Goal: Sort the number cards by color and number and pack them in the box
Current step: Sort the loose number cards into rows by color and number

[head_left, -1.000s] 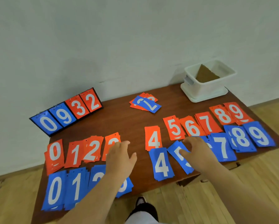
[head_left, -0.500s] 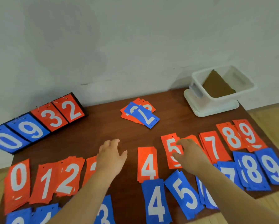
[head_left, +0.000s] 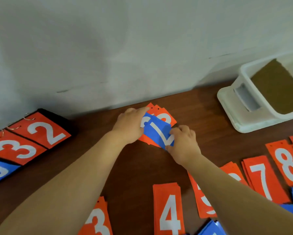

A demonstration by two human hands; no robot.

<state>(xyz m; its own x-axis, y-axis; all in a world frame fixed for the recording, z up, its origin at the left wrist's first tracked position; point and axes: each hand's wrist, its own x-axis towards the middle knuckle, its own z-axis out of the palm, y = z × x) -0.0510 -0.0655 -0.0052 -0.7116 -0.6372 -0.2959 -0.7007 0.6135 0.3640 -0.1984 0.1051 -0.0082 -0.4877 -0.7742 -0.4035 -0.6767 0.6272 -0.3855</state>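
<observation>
A small unsorted pile of cards lies near the wall, a blue 7 card (head_left: 156, 131) on top of red cards (head_left: 166, 117). My left hand (head_left: 130, 125) rests on the pile's left side with its fingers reaching the far corner. My right hand (head_left: 183, 141) pinches the near right corner of the blue 7 card. Sorted red piles 3 (head_left: 97, 221), 4 (head_left: 169, 209), 5 (head_left: 204, 202), 7 (head_left: 262, 180) and 8 (head_left: 286, 163) lie in the foreground. The white box (head_left: 245, 78) stands at the back right on its lid, brown cardboard inside.
A black flip scoreboard (head_left: 32, 138) showing 3 and 2 in red and a blue digit lies at the left. Blue card piles (head_left: 210, 228) peek in at the bottom edge. The wall runs close behind the wooden table (head_left: 210, 107).
Both hands have reached forward from the sorted rows to the unsorted pile. The left now lies on it and the right has taken the blue 7 card's corner. The view has moved closer.
</observation>
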